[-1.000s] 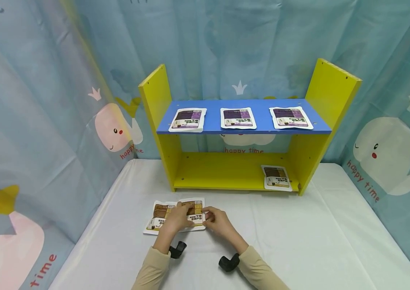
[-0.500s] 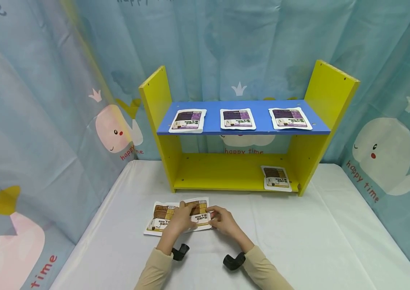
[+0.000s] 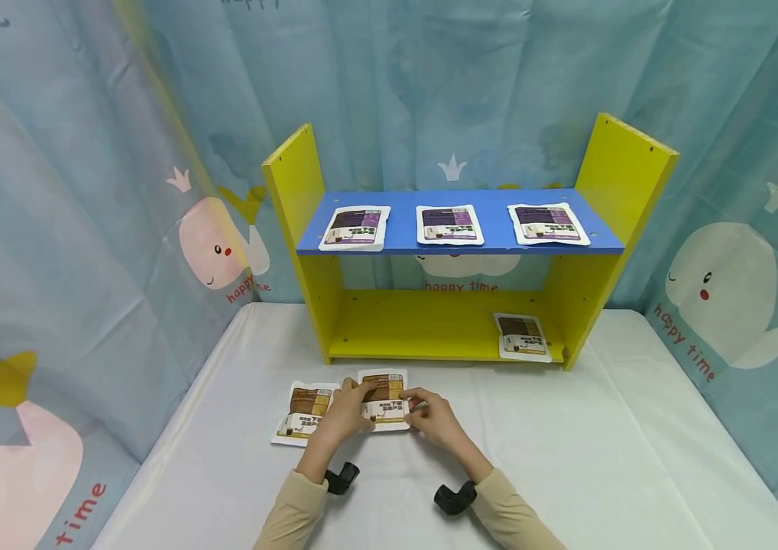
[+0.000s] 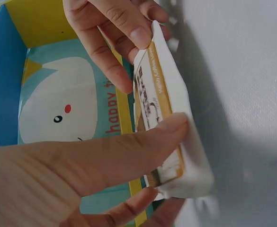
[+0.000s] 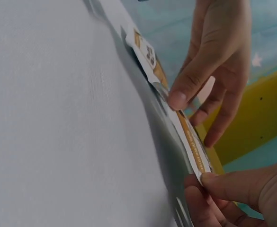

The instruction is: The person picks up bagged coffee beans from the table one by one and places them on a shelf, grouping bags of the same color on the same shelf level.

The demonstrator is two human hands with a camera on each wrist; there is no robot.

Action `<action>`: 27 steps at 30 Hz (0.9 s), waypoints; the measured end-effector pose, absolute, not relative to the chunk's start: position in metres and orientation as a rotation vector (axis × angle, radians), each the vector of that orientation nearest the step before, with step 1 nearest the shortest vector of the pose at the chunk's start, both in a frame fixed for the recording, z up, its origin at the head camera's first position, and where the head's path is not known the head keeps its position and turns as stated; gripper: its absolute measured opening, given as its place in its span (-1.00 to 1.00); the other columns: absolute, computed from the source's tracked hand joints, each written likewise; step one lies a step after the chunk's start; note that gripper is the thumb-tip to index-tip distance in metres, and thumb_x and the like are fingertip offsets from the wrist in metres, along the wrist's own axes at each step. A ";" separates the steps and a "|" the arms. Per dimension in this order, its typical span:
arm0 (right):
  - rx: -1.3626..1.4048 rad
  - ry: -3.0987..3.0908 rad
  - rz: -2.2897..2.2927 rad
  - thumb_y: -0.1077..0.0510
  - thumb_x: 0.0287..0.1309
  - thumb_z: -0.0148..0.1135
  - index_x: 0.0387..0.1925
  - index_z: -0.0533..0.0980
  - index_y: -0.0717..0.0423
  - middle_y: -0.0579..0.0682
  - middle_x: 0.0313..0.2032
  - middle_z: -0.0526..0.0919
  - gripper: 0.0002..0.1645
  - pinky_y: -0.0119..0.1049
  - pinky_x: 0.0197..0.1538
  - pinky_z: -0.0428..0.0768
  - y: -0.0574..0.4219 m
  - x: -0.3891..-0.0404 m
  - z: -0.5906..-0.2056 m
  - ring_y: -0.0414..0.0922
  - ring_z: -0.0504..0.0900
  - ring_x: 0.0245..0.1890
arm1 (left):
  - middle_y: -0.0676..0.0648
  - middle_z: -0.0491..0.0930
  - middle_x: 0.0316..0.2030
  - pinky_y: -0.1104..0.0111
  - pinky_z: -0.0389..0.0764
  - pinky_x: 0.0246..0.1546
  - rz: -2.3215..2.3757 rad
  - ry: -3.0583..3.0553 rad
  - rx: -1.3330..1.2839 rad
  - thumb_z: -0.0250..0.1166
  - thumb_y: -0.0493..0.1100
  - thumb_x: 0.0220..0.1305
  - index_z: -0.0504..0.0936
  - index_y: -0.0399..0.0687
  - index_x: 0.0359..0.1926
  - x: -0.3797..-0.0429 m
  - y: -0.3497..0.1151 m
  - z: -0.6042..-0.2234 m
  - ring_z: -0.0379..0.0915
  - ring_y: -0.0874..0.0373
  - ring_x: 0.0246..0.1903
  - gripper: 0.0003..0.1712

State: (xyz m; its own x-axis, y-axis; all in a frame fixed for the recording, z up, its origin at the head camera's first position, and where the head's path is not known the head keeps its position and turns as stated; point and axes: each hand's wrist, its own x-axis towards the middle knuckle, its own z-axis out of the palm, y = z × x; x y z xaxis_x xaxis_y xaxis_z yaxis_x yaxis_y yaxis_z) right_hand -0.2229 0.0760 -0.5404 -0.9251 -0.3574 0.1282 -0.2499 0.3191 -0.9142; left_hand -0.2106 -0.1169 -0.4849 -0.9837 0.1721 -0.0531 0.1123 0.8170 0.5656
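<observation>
Just above or on the white table, a flat white pouch (image 3: 386, 399) with a brown and yellow label is between both hands. My left hand (image 3: 344, 415) grips its left side, thumb along the near edge (image 4: 150, 90) and fingers at the far part. At the right edge, my right hand (image 3: 437, 422) pinches the pouch (image 5: 191, 142) between thumb and fingers. A second brown-labelled pouch (image 3: 305, 412) lies on the table to the left, partly covered by my left hand in the head view.
Behind the hands stands a yellow shelf unit (image 3: 423, 347) with a blue upper board (image 3: 403, 243). Three purple-labelled pouches (image 3: 450, 225) lie spaced along that board. One brown-labelled pouch (image 3: 522, 337) lies at the right of the lower board. A patterned curtain (image 3: 389, 92) surrounds the table.
The held pouch has shifted right, away from the second pouch, and turned straighter. My right hand moved right with it; my left hand shifted slightly right, then stayed about level.
</observation>
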 end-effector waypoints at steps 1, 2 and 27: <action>-0.571 2.482 -1.685 0.42 0.02 0.21 0.02 0.49 0.23 0.17 -0.28 0.52 -0.56 -0.44 -0.56 0.54 0.077 -0.223 -0.540 -0.13 0.61 -0.50 | -0.25 0.31 -0.14 0.17 0.47 -0.42 0.905 2.897 0.222 0.49 -0.36 -0.19 0.44 -0.18 0.18 -0.211 -0.116 -0.484 0.26 -0.12 -0.24 -0.21; -0.571 2.493 -1.689 0.41 0.02 0.21 0.02 0.49 0.23 0.17 -0.27 0.53 -0.56 -0.44 -0.56 0.55 0.079 -0.222 -0.540 -0.12 0.61 -0.51 | -0.24 0.31 -0.15 0.20 0.46 -0.43 0.918 2.899 0.219 0.49 -0.36 -0.19 0.44 -0.18 0.18 -0.211 -0.115 -0.484 0.27 -0.10 -0.25 -0.21; -0.466 2.619 -1.802 0.47 -0.05 0.26 -0.04 0.53 0.25 0.17 -0.29 0.56 -0.56 -0.31 -0.47 0.64 0.118 -0.225 -0.528 -0.09 0.63 -0.48 | -0.31 0.37 0.04 0.43 0.40 -0.44 1.304 2.856 0.368 0.44 -0.36 -0.10 0.43 -0.27 0.18 -0.224 -0.091 -0.504 0.38 0.03 -0.30 -0.27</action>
